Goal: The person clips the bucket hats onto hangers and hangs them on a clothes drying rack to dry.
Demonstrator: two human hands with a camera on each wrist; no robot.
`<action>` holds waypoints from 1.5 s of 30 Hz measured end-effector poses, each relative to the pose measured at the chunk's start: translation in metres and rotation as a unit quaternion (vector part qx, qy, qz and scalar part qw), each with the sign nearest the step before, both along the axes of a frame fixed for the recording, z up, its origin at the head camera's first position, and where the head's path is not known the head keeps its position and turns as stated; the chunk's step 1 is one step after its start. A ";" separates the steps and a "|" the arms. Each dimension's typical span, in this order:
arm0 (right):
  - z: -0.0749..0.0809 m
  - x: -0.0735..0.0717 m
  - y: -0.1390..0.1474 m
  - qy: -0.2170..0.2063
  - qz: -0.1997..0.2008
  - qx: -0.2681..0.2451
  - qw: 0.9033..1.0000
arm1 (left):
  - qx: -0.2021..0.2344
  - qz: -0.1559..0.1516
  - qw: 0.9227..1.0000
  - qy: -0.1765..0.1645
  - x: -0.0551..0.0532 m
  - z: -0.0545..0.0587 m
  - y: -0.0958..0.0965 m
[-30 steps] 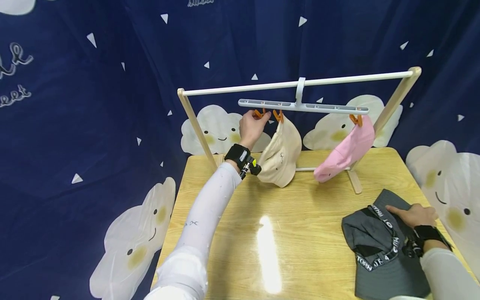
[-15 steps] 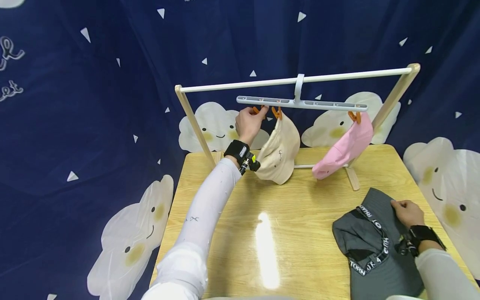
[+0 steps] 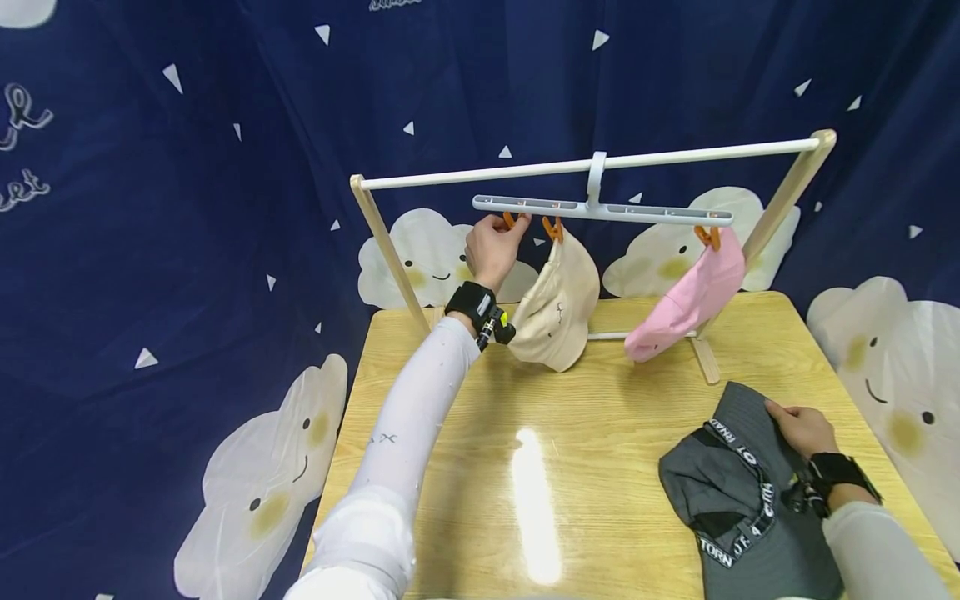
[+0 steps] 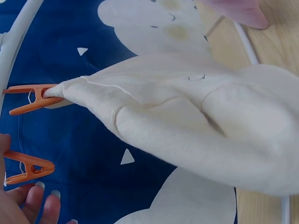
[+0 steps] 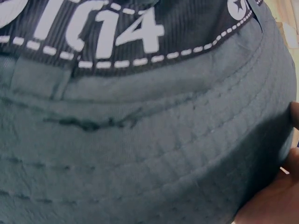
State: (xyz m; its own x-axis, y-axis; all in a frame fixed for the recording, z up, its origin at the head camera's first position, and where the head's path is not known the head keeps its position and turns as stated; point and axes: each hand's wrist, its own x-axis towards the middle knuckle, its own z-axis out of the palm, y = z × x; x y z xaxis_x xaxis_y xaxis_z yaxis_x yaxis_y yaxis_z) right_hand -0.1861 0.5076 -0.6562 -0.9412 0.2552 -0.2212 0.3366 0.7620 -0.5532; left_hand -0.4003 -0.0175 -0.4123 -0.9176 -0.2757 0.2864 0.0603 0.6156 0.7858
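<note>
In the head view my left hand [image 3: 493, 252] is raised to the white hanger [image 3: 637, 214], its thumb and fingers on an orange clip [image 4: 30, 168]. The left wrist view shows that clip with nothing in its jaws. Beside it, another orange clip [image 4: 35, 97] bites the edge of a cream cap [image 3: 564, 304], which hangs down. A pink cap [image 3: 690, 296] dangles from a clip at the hanger's right end. At the table's right, my right hand [image 3: 806, 429] pinches the brim of a dark grey bucket hat [image 3: 802, 517] with a lettered band, its inside lining facing up.
The hanger hooks over the white rail [image 3: 480, 174] of a wooden rack, with one post [image 3: 390, 250] at the left and another [image 3: 787, 196] at the right. The rack stands on a wooden table [image 3: 600, 467]. A navy curtain [image 3: 225, 208] with cloud prints hangs behind.
My right hand has shifted left with the grey bucket hat. The left hand stays at the orange clip, moving only slightly. Both hanging caps keep their places.
</note>
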 end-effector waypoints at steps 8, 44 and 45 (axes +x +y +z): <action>0.007 0.003 -0.016 0.042 -0.027 -0.019 0.999 | -0.026 -0.009 0.999 0.020 -0.001 0.005 0.001; 0.069 -0.011 -0.147 0.198 -0.260 -0.533 0.780 | -0.141 -0.066 0.986 0.056 0.010 0.001 -0.007; 0.071 -0.011 -0.150 0.200 -0.255 -0.548 0.771 | -0.153 -0.061 0.984 0.064 0.010 0.000 -0.006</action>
State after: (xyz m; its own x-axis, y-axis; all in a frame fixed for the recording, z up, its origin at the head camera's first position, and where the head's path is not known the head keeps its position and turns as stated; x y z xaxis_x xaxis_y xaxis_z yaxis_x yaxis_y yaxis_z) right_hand -0.1974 0.3572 -0.5856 -0.8293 0.4810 -0.2845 0.0729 -0.4116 -0.9084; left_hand -0.3899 -0.0236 -0.4123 -0.8898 -0.0481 0.4537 0.2350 0.8042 0.5460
